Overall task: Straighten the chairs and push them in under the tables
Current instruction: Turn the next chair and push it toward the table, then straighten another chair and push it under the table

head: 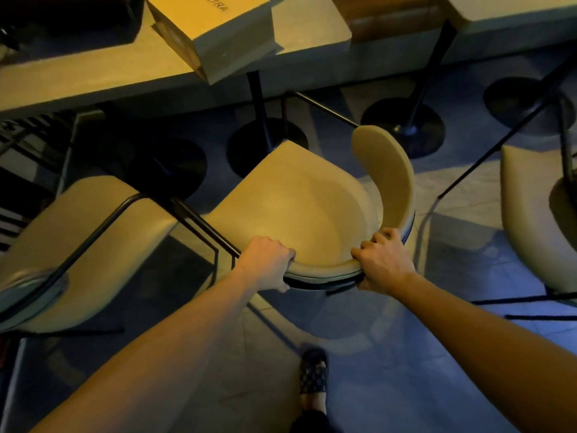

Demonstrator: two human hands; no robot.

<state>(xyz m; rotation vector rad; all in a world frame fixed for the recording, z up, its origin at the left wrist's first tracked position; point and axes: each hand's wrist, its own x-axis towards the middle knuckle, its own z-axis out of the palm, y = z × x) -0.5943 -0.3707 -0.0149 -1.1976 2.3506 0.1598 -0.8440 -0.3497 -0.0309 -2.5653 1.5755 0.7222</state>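
Foot in a dark patterned shoe [313, 375] on the tiled floor [406, 354] at bottom centre, bare floor around it. Both hands on the near curved edge of the beige chair [299, 198]: left hand [265, 264] curls over the rim beside the dark metal armrest bar [203, 223], right hand [382, 264] grips the rim where the backrest [387, 170] begins. Chair sits turned at an angle, seat front corner pointing toward the worktop [93, 76], not yet under it. Tight on the left: a second beige chair [78, 245] just beside, its dark frame crossing next to the held chair's armrest. On the right, a third chair [530, 214] well apart, open floor between. Ahead, round black pedestal bases [268, 145] stand under the worktop edge, one right in front of the seat corner. Cardboard box [215, 29] overhangs the worktop edge above. Another worktop [515, 14] far right.
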